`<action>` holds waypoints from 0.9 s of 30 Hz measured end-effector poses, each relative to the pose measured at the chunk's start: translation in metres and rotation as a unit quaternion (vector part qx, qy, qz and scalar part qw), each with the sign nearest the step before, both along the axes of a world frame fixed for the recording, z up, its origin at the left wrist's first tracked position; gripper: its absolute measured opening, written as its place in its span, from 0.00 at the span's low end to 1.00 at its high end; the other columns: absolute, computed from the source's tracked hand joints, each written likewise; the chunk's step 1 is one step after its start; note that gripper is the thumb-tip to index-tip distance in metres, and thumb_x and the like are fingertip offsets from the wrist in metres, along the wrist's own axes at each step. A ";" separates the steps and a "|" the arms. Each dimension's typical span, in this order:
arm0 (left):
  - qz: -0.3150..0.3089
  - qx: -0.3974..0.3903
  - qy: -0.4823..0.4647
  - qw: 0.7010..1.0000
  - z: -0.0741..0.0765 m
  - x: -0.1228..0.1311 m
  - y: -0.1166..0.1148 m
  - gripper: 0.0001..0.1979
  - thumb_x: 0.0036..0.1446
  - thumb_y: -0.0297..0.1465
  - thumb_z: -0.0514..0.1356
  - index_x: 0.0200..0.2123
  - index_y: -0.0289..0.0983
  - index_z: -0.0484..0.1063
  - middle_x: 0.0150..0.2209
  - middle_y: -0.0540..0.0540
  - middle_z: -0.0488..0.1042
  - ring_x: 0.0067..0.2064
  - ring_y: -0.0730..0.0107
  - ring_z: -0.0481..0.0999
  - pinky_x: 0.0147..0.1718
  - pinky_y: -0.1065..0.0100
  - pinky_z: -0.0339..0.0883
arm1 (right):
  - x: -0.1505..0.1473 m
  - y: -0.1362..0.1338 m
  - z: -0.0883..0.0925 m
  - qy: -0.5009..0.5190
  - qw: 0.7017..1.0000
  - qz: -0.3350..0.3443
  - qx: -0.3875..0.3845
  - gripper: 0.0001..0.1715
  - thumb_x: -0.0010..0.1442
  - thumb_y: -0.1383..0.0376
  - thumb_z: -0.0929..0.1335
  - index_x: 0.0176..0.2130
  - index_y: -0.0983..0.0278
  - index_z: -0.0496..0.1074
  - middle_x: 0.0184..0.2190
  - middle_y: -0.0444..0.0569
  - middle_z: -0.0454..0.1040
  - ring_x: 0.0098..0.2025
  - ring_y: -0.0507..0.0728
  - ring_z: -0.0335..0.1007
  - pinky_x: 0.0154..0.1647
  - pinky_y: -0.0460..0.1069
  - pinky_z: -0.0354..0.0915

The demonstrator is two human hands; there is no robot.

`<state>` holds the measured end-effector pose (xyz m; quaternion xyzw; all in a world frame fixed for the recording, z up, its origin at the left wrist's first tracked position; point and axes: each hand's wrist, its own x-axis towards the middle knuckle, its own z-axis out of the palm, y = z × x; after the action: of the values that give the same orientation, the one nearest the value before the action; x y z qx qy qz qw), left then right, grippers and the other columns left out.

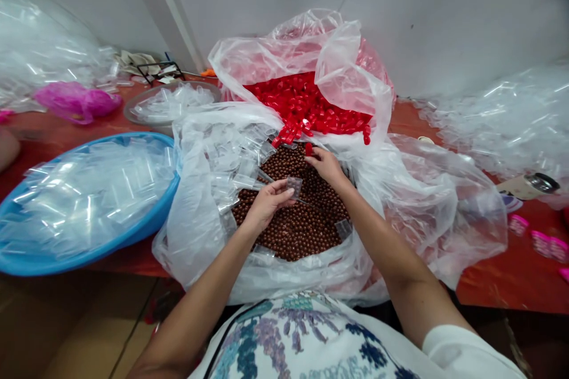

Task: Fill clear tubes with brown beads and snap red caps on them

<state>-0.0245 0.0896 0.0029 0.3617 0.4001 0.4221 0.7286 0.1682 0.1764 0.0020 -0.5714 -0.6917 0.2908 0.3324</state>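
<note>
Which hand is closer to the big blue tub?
Left. The left hand, over the brown beads, is to the right of the blue tub; the right hand, holding a red piece, is further right, farther from it.

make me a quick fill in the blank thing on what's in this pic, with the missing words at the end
1. The right hand holds a small piece that is ____ in colour.
2. The left hand holds a clear piece over beads that are ____ in colour.
3. The largest basin is ____ in colour.
4. Of the picture's left and right edges, the crumpled pink plastic is nearer the ____ one.

Missing words: red; brown; blue; left.
</note>
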 end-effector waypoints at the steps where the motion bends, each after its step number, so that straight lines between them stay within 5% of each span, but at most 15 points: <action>1: 0.000 0.006 -0.007 1.000 0.000 0.001 -0.002 0.19 0.45 0.30 0.67 0.44 0.37 0.75 0.46 0.44 0.75 0.40 0.71 0.74 0.39 0.69 0.70 | 0.001 -0.010 0.002 0.091 0.995 0.022 -0.021 0.16 0.57 0.61 0.66 0.45 0.62 0.72 0.40 0.46 0.76 0.40 0.55 0.70 0.43 0.50 0.65; 4: -0.001 0.019 -0.011 1.000 -0.002 0.002 -0.009 0.19 0.45 0.30 0.68 0.44 0.37 0.76 0.46 0.44 0.75 0.41 0.70 0.73 0.41 0.68 0.68 | 0.004 -0.042 0.012 0.276 0.953 0.062 -0.104 0.19 0.52 0.59 0.69 0.45 0.61 0.71 0.36 0.44 0.75 0.34 0.52 0.69 0.34 0.46 0.65; 8: -0.007 0.029 0.027 0.999 -0.007 0.007 -0.018 0.20 0.42 0.31 0.69 0.42 0.36 0.76 0.41 0.45 0.77 0.39 0.69 0.73 0.39 0.68 0.68 | 0.000 -0.079 0.023 0.310 0.939 0.059 -0.140 0.14 0.51 0.59 0.70 0.38 0.63 0.73 0.31 0.43 0.75 0.31 0.50 0.68 0.30 0.44 0.62; 18: -0.005 0.042 0.057 0.997 -0.014 0.019 -0.041 0.22 0.39 0.33 0.70 0.42 0.34 0.77 0.38 0.44 0.77 0.38 0.65 0.73 0.39 0.61 0.69 | -0.009 -0.123 0.008 0.130 0.991 -0.021 0.016 0.12 0.58 0.59 0.66 0.35 0.62 0.77 0.35 0.47 0.76 0.38 0.53 0.70 0.42 0.48 0.64; 24: -0.024 0.055 0.064 0.996 -0.008 0.018 -0.050 0.19 0.41 0.34 0.68 0.39 0.34 0.78 0.37 0.45 0.77 0.36 0.65 0.74 0.37 0.63 0.70 | 0.003 -0.134 0.007 0.048 0.995 0.069 0.057 0.15 0.61 0.58 0.64 0.44 0.60 0.74 0.38 0.47 0.74 0.40 0.53 0.70 0.44 0.49 0.64; 27: -0.018 0.060 0.065 0.996 -0.006 0.019 -0.053 0.18 0.41 0.34 0.68 0.38 0.34 0.78 0.35 0.46 0.77 0.33 0.68 0.73 0.36 0.67 0.69 | 0.004 -0.142 0.005 -0.019 0.989 0.102 0.109 0.29 0.54 0.55 0.70 0.53 0.60 0.67 0.43 0.50 0.72 0.45 0.57 0.68 0.48 0.52 0.65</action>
<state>-0.0058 0.0368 -0.0036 0.4389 0.4142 0.4078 0.6852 0.1723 0.0344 0.0072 -0.4636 -0.7800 0.2352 0.3484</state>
